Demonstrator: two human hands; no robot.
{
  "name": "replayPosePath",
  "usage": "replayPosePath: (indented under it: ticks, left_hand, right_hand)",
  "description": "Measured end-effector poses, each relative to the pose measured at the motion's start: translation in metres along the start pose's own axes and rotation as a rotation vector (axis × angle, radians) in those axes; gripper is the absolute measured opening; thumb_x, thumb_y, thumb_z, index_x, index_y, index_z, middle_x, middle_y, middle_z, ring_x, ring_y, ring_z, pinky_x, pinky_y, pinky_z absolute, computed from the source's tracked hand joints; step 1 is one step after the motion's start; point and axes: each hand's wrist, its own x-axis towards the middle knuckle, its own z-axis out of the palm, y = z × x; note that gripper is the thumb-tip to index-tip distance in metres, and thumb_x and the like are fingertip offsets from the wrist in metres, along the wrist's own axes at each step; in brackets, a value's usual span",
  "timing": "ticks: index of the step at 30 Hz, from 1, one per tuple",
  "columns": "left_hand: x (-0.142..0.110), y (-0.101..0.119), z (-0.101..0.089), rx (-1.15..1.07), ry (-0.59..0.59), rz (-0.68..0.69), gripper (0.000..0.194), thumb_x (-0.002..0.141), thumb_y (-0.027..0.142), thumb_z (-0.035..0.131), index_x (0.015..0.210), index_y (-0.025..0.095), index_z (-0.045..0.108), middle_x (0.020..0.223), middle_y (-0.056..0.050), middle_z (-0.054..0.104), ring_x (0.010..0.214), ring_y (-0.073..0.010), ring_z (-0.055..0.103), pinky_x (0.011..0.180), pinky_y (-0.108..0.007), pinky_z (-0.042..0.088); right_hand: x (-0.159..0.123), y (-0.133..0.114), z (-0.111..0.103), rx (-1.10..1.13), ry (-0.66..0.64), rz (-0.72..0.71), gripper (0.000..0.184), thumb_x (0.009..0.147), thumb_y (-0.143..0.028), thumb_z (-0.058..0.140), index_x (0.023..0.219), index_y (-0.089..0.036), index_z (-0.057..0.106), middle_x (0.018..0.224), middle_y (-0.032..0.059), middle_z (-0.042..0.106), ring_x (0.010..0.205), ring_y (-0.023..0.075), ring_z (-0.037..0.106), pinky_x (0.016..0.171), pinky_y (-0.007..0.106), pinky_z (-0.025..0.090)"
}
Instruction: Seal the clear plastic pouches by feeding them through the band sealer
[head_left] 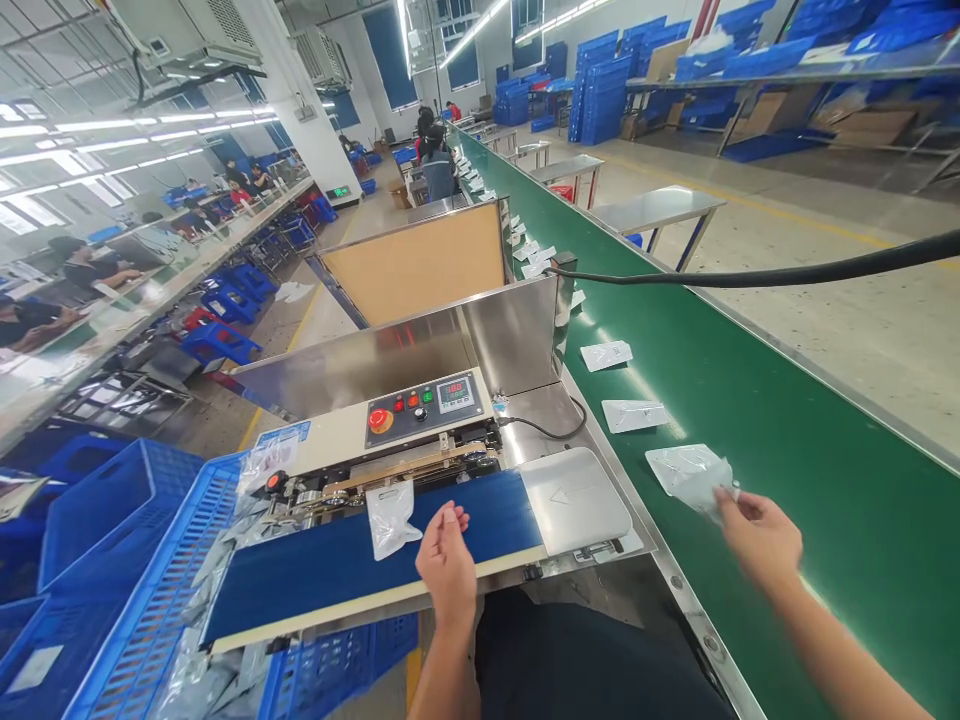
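Head: pinched bag near belt edge

Our bags are translucent white, conveyor plain grn; our sealer belt is dk blue w/ cream edging. We see a red e-stop, grn btn & red digits on a dk grey ctrl panel. Lattice-patterned crate: bright blue; floor: grey w/ a yellow line.
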Motion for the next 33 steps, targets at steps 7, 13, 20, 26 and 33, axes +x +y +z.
replayPosePath:
  ticks: [7, 13, 20, 26, 33]
  left_hand:
    - [-0.049, 0.040, 0.089, 0.013, -0.616, 0.142, 0.056, 0.096, 0.059, 0.074, 0.133, 0.018, 0.079, 0.126, -0.018, 0.081, 0.116, -0.0317, 0.077, 0.100, -0.042, 0.063]
    - [-0.044, 0.056, 0.094, 0.177, -0.669, 0.202, 0.057, 0.110, 0.058, 0.049, 0.093, 0.016, 0.084, 0.080, -0.006, 0.077, 0.073, -0.0198, 0.065, 0.068, -0.027, 0.048]
    - [-0.048, 0.029, 0.082, 0.156, -0.623, 0.090, 0.060, 0.107, 0.064, 0.050, 0.096, 0.016, 0.084, 0.083, -0.006, 0.077, 0.075, -0.0219, 0.064, 0.069, -0.027, 0.046]
    - [-0.047, 0.023, 0.083, 0.215, -0.548, 0.089, 0.059, 0.105, 0.065, 0.050, 0.089, 0.019, 0.083, 0.074, -0.007, 0.073, 0.068, -0.0222, 0.059, 0.067, -0.029, 0.045]
    - [-0.005, 0.006, 0.088, 0.235, -0.467, -0.098, 0.053, 0.090, 0.062, 0.070, 0.058, 0.020, 0.065, 0.056, 0.000, 0.054, 0.057, -0.0157, 0.042, 0.057, -0.027, 0.029]
  right_hand:
    - [-0.064, -0.133, 0.003, 0.470, -0.526, -0.248, 0.054, 0.075, -0.072, 0.082, 0.092, -0.021, 0.077, 0.078, 0.0051, 0.075, 0.067, 0.0201, 0.065, 0.065, 0.033, 0.056]
    - [-0.095, -0.150, 0.018, 0.696, -0.931, -0.095, 0.069, 0.069, -0.071, 0.090, 0.111, -0.017, 0.082, 0.087, 0.0087, 0.080, 0.070, 0.0202, 0.068, 0.068, 0.035, 0.061]
    - [-0.110, -0.146, 0.034, 0.629, -0.968, -0.061, 0.064, 0.069, -0.079, 0.086, 0.086, -0.018, 0.082, 0.074, 0.0067, 0.075, 0.065, 0.0196, 0.064, 0.063, 0.033, 0.057]
    - [-0.121, -0.154, 0.045, 0.610, -0.856, -0.071, 0.064, 0.075, -0.085, 0.077, 0.087, -0.021, 0.074, 0.080, 0.0069, 0.076, 0.066, 0.0216, 0.066, 0.064, 0.035, 0.058]
    - [-0.102, -0.151, 0.074, 0.487, -0.787, -0.012, 0.050, 0.078, -0.069, 0.076, 0.085, -0.020, 0.073, 0.062, 0.0025, 0.069, 0.055, 0.0187, 0.061, 0.056, 0.031, 0.050]
